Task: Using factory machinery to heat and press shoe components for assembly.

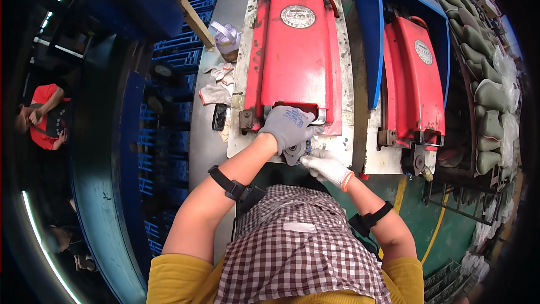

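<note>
In front of me stands a machine with a long red cover (295, 45) and a round label on top. My left hand (288, 125), in a grey glove, lies over the metal handle (322, 116) at the cover's near end, its fingers curled round it. The hand hides most of that handle. Just below it a grey metal bracket (293, 153) sticks out toward me. My right hand (327, 168), in a white glove with an orange cuff, is beside this bracket at the machine's near edge. Its fingers are closed together; what they hold, if anything, is hidden.
A second red-covered machine (416, 73) stands to the right inside a blue guard (368, 34). Shoe-shaped greenish pieces (489, 94) fill a rack at far right. Left are a lilac bottle (227, 39), white gloves (216, 87), a black phone-like object (220, 117) and a blue conveyor.
</note>
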`<state>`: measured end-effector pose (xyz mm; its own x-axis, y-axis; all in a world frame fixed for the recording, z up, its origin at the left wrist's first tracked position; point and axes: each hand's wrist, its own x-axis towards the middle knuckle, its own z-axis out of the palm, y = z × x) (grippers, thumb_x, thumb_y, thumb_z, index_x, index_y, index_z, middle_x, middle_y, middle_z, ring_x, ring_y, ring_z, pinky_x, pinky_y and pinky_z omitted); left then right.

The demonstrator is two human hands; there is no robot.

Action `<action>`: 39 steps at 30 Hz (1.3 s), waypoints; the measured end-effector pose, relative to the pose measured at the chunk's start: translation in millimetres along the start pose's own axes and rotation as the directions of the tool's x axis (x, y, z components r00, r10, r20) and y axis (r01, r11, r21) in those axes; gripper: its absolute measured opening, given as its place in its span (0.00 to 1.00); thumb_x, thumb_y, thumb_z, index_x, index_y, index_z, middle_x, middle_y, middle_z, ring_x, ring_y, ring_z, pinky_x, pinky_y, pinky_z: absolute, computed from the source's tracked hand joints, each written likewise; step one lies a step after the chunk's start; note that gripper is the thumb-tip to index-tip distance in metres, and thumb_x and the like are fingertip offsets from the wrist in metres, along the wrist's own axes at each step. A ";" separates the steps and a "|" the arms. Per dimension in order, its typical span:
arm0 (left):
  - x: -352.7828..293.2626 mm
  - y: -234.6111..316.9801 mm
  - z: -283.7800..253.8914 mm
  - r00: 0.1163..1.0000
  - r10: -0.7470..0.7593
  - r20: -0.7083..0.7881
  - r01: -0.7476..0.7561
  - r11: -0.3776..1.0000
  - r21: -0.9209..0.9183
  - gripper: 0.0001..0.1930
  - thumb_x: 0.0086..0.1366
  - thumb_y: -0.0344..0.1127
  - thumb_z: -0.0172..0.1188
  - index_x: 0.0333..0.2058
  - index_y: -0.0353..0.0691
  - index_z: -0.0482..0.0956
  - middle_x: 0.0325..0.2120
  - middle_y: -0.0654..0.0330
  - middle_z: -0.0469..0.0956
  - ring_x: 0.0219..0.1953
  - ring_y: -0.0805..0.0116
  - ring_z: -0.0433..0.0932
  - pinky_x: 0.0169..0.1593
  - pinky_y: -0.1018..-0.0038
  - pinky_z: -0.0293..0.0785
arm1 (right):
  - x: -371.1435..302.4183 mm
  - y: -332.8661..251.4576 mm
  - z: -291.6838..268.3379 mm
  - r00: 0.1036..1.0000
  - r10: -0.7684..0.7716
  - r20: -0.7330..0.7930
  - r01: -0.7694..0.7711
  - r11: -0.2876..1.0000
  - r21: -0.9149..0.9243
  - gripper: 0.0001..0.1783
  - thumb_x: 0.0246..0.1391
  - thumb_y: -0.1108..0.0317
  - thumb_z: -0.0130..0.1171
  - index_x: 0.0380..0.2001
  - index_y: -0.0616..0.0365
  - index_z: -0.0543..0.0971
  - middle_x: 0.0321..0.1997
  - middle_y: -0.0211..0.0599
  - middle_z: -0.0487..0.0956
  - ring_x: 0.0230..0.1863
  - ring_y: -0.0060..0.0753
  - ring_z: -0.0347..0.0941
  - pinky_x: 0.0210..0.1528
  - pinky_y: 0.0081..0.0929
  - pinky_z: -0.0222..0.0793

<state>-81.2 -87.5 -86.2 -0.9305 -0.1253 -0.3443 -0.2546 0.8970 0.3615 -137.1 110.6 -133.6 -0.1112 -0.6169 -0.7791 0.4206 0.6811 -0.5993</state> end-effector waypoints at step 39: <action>-0.5 0.8 2.7 0.999 0.018 -0.042 -0.017 0.999 0.030 0.22 0.68 0.59 0.53 0.37 0.44 0.79 0.33 0.53 0.85 0.38 0.51 0.84 0.40 0.56 0.77 | -1.2 21.0 26.9 0.944 0.222 0.242 -0.177 0.965 -0.193 0.31 0.60 0.32 0.57 0.38 0.53 0.74 0.19 0.26 0.70 0.17 0.18 0.61 0.20 0.22 0.55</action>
<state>-80.2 -85.6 -88.1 -0.9451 -0.1266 -0.3014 -0.2308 0.9113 0.3410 -104.0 115.0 -140.3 0.2065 -0.5271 -0.8243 0.2519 0.8427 -0.4758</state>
